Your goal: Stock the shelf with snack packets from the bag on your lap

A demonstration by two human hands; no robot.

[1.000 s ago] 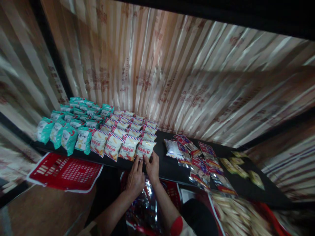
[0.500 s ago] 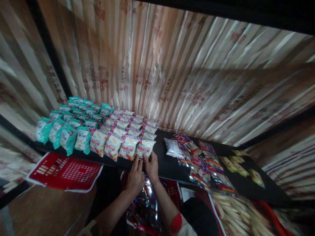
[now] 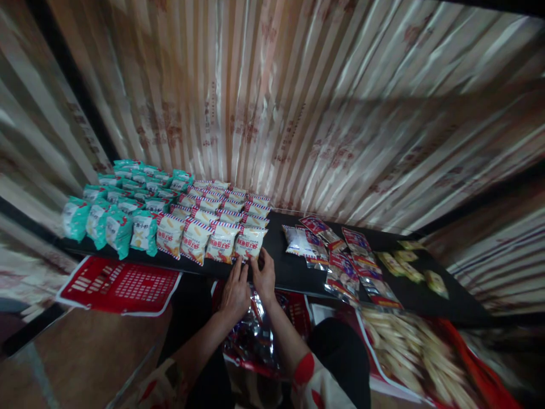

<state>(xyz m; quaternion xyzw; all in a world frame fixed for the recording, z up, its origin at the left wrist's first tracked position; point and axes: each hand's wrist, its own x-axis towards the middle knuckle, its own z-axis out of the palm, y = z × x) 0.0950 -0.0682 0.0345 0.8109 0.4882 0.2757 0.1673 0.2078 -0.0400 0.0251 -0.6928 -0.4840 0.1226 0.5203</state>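
White snack bags with striped blue-and-red tops and red lettering stand in rows on a black shelf (image 3: 293, 278). At the front right end of these rows is one snack bag (image 3: 249, 243), with both my hands at its lower edge. My left hand (image 3: 235, 293) has its fingers closed at the bag's bottom left. My right hand (image 3: 264, 279) grips the lower right corner with bent fingers. The undersides of the fingertips are hidden. Left of the white rows stand rows of teal snack bags (image 3: 143, 233).
Flat purple-and-red packets (image 3: 343, 272) and a white pouch (image 3: 297, 241) lie to the right, then small yellow packs (image 3: 435, 284). Below the shelf are a red basket (image 3: 123, 289), a basket of dark shiny packets (image 3: 255, 335) and a container of pale long packs (image 3: 409, 346). A pleated curtain (image 3: 264, 102) hangs behind.
The whole view has shifted, so the shelf sits slightly higher in the picture. My hands stay at the same snack bag, and the right hand's fingers look more bent.
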